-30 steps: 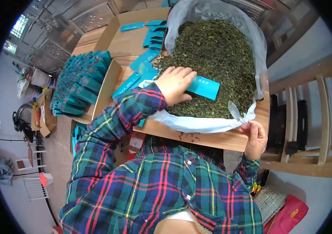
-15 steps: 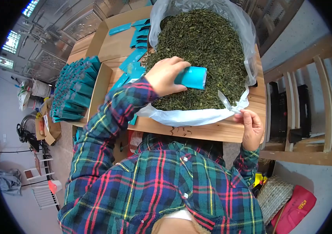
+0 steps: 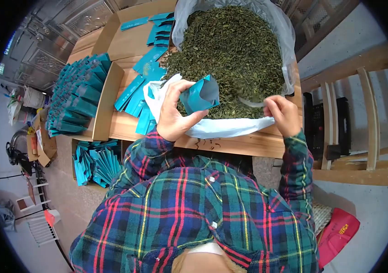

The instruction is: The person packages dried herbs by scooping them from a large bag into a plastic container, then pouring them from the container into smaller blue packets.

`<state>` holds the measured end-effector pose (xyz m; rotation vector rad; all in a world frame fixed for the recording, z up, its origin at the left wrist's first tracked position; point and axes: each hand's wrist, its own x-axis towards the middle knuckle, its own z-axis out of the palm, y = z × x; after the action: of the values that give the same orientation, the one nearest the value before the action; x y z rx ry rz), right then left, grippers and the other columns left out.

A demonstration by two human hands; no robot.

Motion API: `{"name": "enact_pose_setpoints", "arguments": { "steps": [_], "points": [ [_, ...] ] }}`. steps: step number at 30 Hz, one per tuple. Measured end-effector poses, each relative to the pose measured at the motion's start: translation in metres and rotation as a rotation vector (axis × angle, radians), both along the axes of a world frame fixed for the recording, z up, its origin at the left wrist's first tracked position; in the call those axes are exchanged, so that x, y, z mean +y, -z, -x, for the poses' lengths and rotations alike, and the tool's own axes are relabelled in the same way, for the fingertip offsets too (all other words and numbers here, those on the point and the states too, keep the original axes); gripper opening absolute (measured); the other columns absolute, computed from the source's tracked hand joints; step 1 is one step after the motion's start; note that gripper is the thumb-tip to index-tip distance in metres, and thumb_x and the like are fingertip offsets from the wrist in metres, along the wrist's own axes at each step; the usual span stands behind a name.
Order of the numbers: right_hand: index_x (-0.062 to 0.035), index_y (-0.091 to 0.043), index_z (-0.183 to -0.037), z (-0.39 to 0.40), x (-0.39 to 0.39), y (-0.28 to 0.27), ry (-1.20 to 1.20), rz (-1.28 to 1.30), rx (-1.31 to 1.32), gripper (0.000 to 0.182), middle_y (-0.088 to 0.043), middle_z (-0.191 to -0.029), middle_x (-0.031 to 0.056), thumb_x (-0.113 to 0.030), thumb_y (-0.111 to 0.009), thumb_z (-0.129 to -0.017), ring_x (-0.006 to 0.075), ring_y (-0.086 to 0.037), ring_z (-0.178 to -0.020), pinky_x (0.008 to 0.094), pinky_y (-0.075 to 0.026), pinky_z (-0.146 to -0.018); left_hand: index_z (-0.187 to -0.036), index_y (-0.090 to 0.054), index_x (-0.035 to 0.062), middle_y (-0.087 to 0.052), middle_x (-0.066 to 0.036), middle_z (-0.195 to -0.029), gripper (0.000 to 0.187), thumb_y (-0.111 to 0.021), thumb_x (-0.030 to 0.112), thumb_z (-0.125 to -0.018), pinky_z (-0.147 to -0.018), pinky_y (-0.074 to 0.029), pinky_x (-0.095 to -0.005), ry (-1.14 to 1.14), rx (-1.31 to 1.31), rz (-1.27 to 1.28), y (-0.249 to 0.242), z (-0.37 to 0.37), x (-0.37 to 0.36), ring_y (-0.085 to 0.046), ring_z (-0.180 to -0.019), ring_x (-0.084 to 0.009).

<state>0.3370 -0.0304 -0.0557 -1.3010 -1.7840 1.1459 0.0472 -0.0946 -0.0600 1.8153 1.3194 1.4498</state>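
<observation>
My left hand (image 3: 174,112) is wrapped around a teal pouch (image 3: 198,94), tilted so its open mouth faces right and up. The pouch is over the near part of a heap of dried green tea leaves (image 3: 235,45). In my right hand (image 3: 284,113) is a small pale scoop (image 3: 251,103), pinched by its handle; its blurred end dips among the leaves. A translucent plastic bag (image 3: 235,128) lines the heap, its folded edge running below both hands.
Flat teal pouches (image 3: 135,101) lie left of the leaves. Upright pouches pack a cardboard box (image 3: 104,109) at the table's left, and another box below holds more pouches (image 3: 96,161). Behind is an open carton (image 3: 128,42). A wooden frame (image 3: 370,118) stands to the right.
My left hand has drawn the pouch nearer and left, and its mouth now gapes open. My right hand has moved up and slightly left, bringing the scoop down into the leaves.
</observation>
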Motion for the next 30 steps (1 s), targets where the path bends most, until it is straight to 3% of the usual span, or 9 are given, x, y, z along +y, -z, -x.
{"name": "enact_pose_setpoints", "arguments": {
  "steps": [3,7,11,20,23,27,30],
  "points": [
    [-0.0026,-0.062,-0.087,0.014,0.016,0.006,0.04,-0.332,-0.26,0.013,-0.063,-0.069,0.0102,-0.015,-0.056,-0.086,0.0207,-0.063,-0.061,0.0301,-0.048,-0.056,-0.112,-0.05,0.0034,-0.051,-0.011,-0.109,0.06,-0.077,0.013,-0.06,-0.09,-0.038,-0.0334,-0.018,-0.01,-0.008,0.005,0.001,0.005,-0.049,-0.102,-0.0243],
    [-0.005,-0.062,-0.087,0.029,0.026,0.0,0.049,-0.499,-0.3,0.013,-0.062,-0.073,0.0122,-0.017,-0.057,-0.086,0.027,-0.062,-0.065,0.0333,-0.049,-0.057,-0.112,-0.051,0.0037,-0.051,-0.011,-0.109,0.059,-0.077,0.014,-0.06,-0.09,-0.038,-0.0331,-0.007,-0.104,0.071,0.009,0.002,0.008,-0.049,-0.102,-0.0239],
    [-0.0051,-0.062,-0.087,0.045,0.037,0.005,0.048,-0.56,-0.383,0.014,-0.063,-0.074,0.0119,-0.019,-0.058,-0.085,0.0275,-0.062,-0.066,0.0341,-0.049,-0.058,-0.111,-0.052,0.0041,-0.051,-0.011,-0.107,0.057,-0.077,0.015,-0.061,-0.089,-0.039,-0.0328,0.016,-0.178,0.102,0.013,-0.001,0.012,-0.049,-0.101,-0.0235],
    [-0.0059,-0.063,-0.087,0.073,0.067,0.013,0.073,-0.63,-0.29,0.012,-0.063,-0.076,0.0121,-0.017,-0.059,-0.085,0.0282,-0.062,-0.066,0.0342,-0.049,-0.059,-0.11,-0.052,0.0043,-0.05,-0.009,-0.104,0.055,-0.076,0.015,-0.061,-0.088,-0.039,-0.0322,0.013,-0.219,0.1,0.008,0.004,0.021,-0.049,-0.098,-0.0225],
    [-0.0019,-0.063,-0.092,0.083,0.082,0.01,0.031,-0.646,-0.303,0.015,-0.064,-0.07,0.0089,-0.016,-0.057,-0.088,0.013,-0.063,-0.064,0.0248,-0.049,-0.058,-0.109,-0.052,0.0043,-0.05,-0.009,-0.103,0.054,-0.075,0.015,-0.062,-0.088,-0.039,-0.0319,-0.007,-0.22,0.091,0.007,0.006,0.021,-0.049,-0.098,-0.0226],
    [-0.0048,-0.064,-0.089,0.085,0.083,0.004,0.022,-0.742,-0.278,0.012,-0.065,-0.077,0.0111,-0.015,-0.06,-0.085,0.0223,-0.064,-0.066,0.0309,-0.05,-0.06,-0.109,-0.052,0.004,-0.049,-0.01,-0.103,0.054,-0.075,0.015,-0.062,-0.089,-0.039,-0.0321,-0.01,-0.25,0.133,0.005,0.007,0.019,-0.049,-0.099,-0.023],
    [-0.0023,-0.063,-0.092,0.072,0.074,-0.006,0.039,-0.565,-0.084,0.012,-0.066,-0.079,0.0097,-0.012,-0.059,-0.086,0.0169,-0.065,-0.07,0.0273,-0.051,-0.063,-0.111,-0.051,0.0025,-0.047,-0.008,-0.107,0.054,-0.075,0.011,-0.064,-0.09,-0.039,-0.0305,-0.021,-0.178,0.123,-0.002,0.009,0.02,-0.049,-0.101,-0.0193]
  ]
}}
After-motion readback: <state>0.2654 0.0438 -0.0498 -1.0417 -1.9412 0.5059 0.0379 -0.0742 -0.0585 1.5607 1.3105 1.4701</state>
